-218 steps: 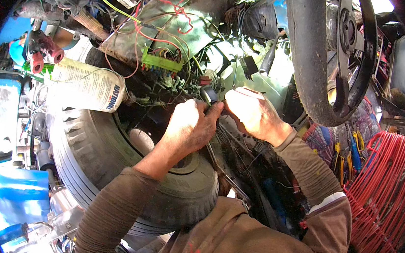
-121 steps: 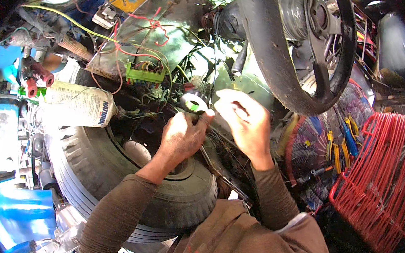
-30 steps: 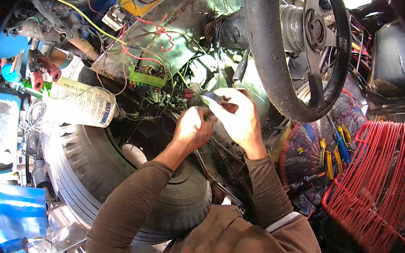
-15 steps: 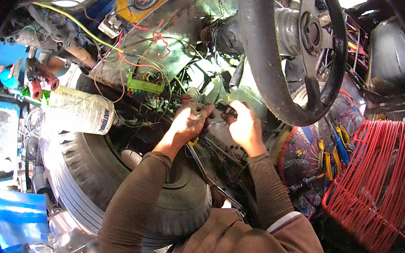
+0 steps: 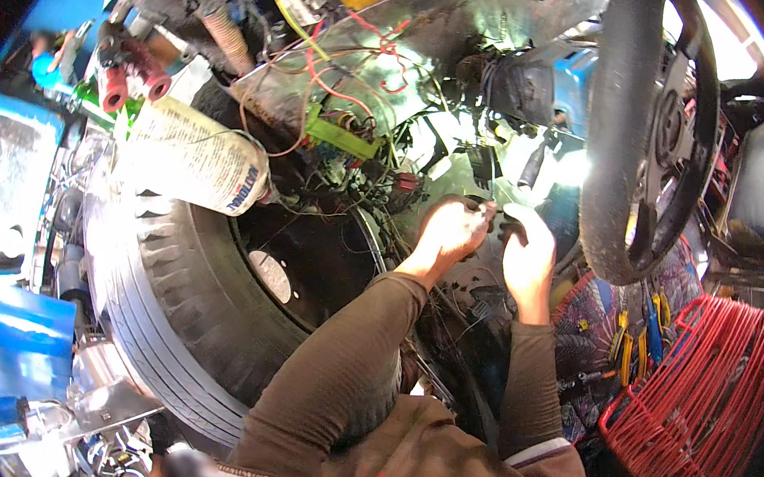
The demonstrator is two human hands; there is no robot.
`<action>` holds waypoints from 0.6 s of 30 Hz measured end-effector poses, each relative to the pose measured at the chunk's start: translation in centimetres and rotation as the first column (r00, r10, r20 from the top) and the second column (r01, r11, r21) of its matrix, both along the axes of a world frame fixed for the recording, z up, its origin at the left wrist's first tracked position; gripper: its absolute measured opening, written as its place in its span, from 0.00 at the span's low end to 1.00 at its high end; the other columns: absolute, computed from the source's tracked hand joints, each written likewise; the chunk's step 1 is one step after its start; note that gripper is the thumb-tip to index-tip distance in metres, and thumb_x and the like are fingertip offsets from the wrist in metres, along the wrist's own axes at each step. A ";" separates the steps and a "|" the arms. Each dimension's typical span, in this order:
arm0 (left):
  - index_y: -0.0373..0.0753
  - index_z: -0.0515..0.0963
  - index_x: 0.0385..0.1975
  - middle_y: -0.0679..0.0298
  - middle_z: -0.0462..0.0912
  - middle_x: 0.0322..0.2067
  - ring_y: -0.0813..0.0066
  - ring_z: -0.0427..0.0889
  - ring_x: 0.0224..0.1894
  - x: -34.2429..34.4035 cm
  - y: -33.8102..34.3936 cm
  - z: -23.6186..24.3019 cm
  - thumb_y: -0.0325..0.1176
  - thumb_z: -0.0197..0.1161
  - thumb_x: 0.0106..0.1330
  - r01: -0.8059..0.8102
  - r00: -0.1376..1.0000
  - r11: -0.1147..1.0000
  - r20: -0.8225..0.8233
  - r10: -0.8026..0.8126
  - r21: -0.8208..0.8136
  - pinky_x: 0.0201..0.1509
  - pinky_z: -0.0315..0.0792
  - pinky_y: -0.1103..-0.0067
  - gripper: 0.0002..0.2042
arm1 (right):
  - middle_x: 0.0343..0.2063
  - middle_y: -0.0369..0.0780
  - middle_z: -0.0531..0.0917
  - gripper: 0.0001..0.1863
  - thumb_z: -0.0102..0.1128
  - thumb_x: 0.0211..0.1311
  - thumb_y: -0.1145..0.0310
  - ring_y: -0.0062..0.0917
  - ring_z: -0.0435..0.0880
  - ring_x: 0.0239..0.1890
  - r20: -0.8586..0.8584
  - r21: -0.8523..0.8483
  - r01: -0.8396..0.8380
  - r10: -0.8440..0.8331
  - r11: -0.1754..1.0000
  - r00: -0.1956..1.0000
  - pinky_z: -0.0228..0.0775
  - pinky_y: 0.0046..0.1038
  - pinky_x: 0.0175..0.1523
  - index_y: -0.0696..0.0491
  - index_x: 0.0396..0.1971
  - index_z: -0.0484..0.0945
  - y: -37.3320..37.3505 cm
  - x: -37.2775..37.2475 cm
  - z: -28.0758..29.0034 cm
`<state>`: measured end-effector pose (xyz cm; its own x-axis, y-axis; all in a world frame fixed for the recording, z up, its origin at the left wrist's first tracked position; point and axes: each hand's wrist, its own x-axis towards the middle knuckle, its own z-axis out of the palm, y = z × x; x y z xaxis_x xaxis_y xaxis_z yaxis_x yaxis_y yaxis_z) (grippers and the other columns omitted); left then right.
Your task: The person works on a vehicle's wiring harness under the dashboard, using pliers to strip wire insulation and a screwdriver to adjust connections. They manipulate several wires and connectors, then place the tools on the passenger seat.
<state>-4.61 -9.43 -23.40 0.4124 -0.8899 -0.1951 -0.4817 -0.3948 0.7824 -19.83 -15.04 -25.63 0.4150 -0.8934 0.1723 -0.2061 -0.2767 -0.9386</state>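
Observation:
My left hand (image 5: pixel 450 235) and my right hand (image 5: pixel 530 251) are close together in front of the dashboard, left of the steering wheel (image 5: pixel 628 134). The fingers of both are pinched around what looks like a thin pale wire (image 5: pixel 493 162), which rises above the fingertips. Something small and dark shows at my left fingers, too small to name. Left of my hands, a green fuse block (image 5: pixel 344 134) hangs among loose wires. A red wire (image 5: pixel 348 98) loops above it, and a yellow wire (image 5: pixel 279 0) runs up to the left.
A large tyre (image 5: pixel 200 285) lies at the left, below a tilted white bottle (image 5: pixel 195 156). On the patterned seat (image 5: pixel 584 306) at the right are pliers with yellow handles (image 5: pixel 628 353) and a blue-handled tool (image 5: pixel 654 334). A red-corded chair back (image 5: pixel 705 394) stands beyond.
The view has turned, shifting the scene. Both hands have moved rightward, away from the green fuse block, and remain pinched close together. The yellow piece beneath my left hand no longer shows.

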 end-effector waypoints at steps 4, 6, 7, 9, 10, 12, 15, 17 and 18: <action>0.33 0.85 0.32 0.61 0.83 0.23 0.69 0.79 0.25 -0.5 -1.4 1.4 0.47 0.63 0.69 -0.230 0.770 0.944 -0.549 0.325 0.236 0.32 0.72 0.72 0.19 | 0.52 0.50 0.84 0.27 0.61 0.57 0.84 0.38 0.86 0.51 -0.002 0.033 -0.041 0.041 0.999 0.999 0.77 0.35 0.57 0.61 0.59 0.75 0.9 0.8 -3.8; 0.30 0.84 0.31 0.64 0.81 0.21 0.72 0.76 0.22 -0.5 -1.3 1.3 0.46 0.64 0.68 -0.258 0.716 0.942 -0.613 0.334 0.212 0.28 0.70 0.72 0.20 | 0.54 0.51 0.83 0.29 0.61 0.56 0.85 0.39 0.86 0.51 -0.030 0.015 0.028 -0.027 1.000 0.999 0.77 0.35 0.58 0.60 0.61 0.73 0.2 1.3 -3.7; 0.31 0.84 0.29 0.64 0.79 0.18 0.72 0.74 0.19 -0.4 -0.9 0.9 0.47 0.65 0.68 -0.243 0.747 0.939 -0.571 0.340 0.242 0.26 0.67 0.70 0.21 | 0.48 0.50 0.85 0.26 0.61 0.55 0.85 0.38 0.87 0.48 -0.177 -0.191 0.062 -0.097 0.980 0.979 0.78 0.34 0.55 0.60 0.58 0.76 -0.3 1.3 -3.1; 0.32 0.82 0.25 0.62 0.78 0.16 0.70 0.74 0.16 -0.1 -0.3 -0.4 0.43 0.66 0.68 -0.139 0.878 0.988 -0.452 0.154 0.067 0.24 0.68 0.69 0.18 | 0.39 0.46 0.85 0.20 0.62 0.57 0.83 0.32 0.85 0.40 -0.254 -0.029 -0.067 0.058 0.997 0.965 0.77 0.30 0.47 0.60 0.52 0.80 -1.9 0.5 -1.1; 0.32 0.80 0.23 0.61 0.79 0.16 0.68 0.77 0.15 0.0 -0.1 -1.2 0.38 0.67 0.68 0.035 0.983 0.990 -0.175 -0.059 -0.135 0.24 0.72 0.69 0.15 | 0.33 0.43 0.85 0.15 0.64 0.59 0.80 0.27 0.83 0.34 -0.112 0.167 -0.088 0.107 0.982 0.988 0.76 0.28 0.42 0.61 0.47 0.82 -2.7 0.3 0.0; 0.31 0.83 0.29 0.50 0.84 0.23 0.55 0.85 0.25 -1.0 -0.1 -3.0 0.37 0.71 0.63 -0.142 0.990 0.985 -0.013 0.142 -0.096 0.33 0.78 0.65 0.13 | 0.32 0.38 0.84 0.12 0.69 0.61 0.71 0.18 0.79 0.30 -0.110 0.187 -0.126 0.148 0.974 0.983 0.73 0.24 0.37 0.60 0.43 0.83 -3.2 -0.1 2.1; 0.33 0.83 0.30 0.49 0.81 0.23 0.52 0.82 0.26 -3.0 -0.7 -4.8 0.41 0.68 0.63 -0.249 0.967 0.931 -0.120 0.224 -0.266 0.32 0.75 0.63 0.14 | 0.28 0.36 0.81 0.18 0.73 0.61 0.67 0.19 0.76 0.27 -0.289 -0.103 -0.111 0.077 0.988 0.954 0.73 0.26 0.36 0.62 0.45 0.83 -3.3 0.6 3.8; 0.35 0.83 0.28 0.51 0.79 0.21 0.53 0.79 0.24 -3.5 -0.8 -4.8 0.45 0.65 0.65 -0.280 0.955 0.928 -0.174 0.242 -0.246 0.31 0.73 0.63 0.17 | 0.28 0.35 0.79 0.14 0.73 0.61 0.68 0.19 0.76 0.28 -0.023 -0.001 -0.265 0.265 0.964 0.964 0.74 0.26 0.38 0.63 0.39 0.82 -3.2 1.1 3.8; 0.35 0.83 0.27 0.51 0.79 0.21 0.53 0.80 0.24 -3.4 -0.5 -4.5 0.47 0.64 0.66 -0.239 0.971 0.951 -0.065 0.230 -0.195 0.31 0.73 0.63 0.18 | 0.32 0.36 0.83 0.11 0.71 0.63 0.70 0.20 0.80 0.33 -0.058 0.058 -0.297 0.300 0.953 0.952 0.76 0.25 0.42 0.63 0.38 0.82 -3.4 1.0 3.7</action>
